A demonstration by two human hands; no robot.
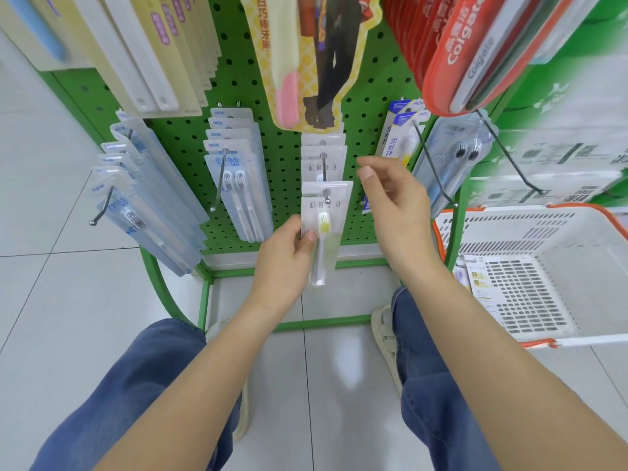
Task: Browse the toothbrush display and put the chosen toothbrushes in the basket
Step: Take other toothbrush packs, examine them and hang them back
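Red oval-topped toothbrush packs [452, 45]: "Colgate" in white, above the right hand [394, 198]; grey toothbrush handle [482, 59] in them: "Colgate"
Clear blister packs on the middle hook [231, 154]: "NEW" in blue, up and left of the left hand [285, 263]
Clear packs on the far-left hook [136, 198]: "NEW"
White pack with yellow-bristled brush [324, 212], pinched by the left hand: Chinese characters, too blurred to read surely

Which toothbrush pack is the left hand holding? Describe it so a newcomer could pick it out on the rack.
Start at the green pegboard rack and drop to its bottom row, the middle hook. The front pack there hangs on the hook while the left hand pinches its lower left edge. Unlike the blue "NEW" packs to its left, it is a white card holding one brush with a yellow and white head.
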